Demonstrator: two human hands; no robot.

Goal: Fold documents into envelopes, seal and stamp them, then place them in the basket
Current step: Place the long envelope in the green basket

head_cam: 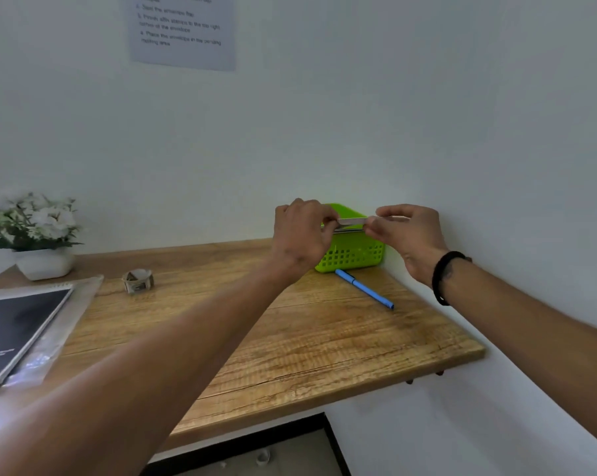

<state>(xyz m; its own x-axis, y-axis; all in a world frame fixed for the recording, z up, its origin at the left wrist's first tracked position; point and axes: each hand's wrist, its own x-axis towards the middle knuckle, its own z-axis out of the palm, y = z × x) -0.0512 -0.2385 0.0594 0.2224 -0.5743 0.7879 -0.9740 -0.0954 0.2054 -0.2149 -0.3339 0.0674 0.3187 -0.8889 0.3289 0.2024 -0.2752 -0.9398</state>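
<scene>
A bright green perforated basket [353, 255] stands at the back right corner of the wooden desk, against the wall. Both hands hold a thin white envelope [352, 222] edge-on just above the basket's opening. My left hand [300, 235] pinches its left end and my right hand [410, 235], with a black band on the wrist, pinches its right end. The envelope's faces are hidden from this angle. A small roll of stamps [138, 281] sits on the desk to the left.
A blue pen [364, 288] lies in front of the basket. A white potted plant [37, 235] stands at the back left. A dark booklet on a plastic sleeve [22, 324] lies at the left edge. An instruction sheet [183, 29] hangs on the wall. The desk [324, 345] ends front right.
</scene>
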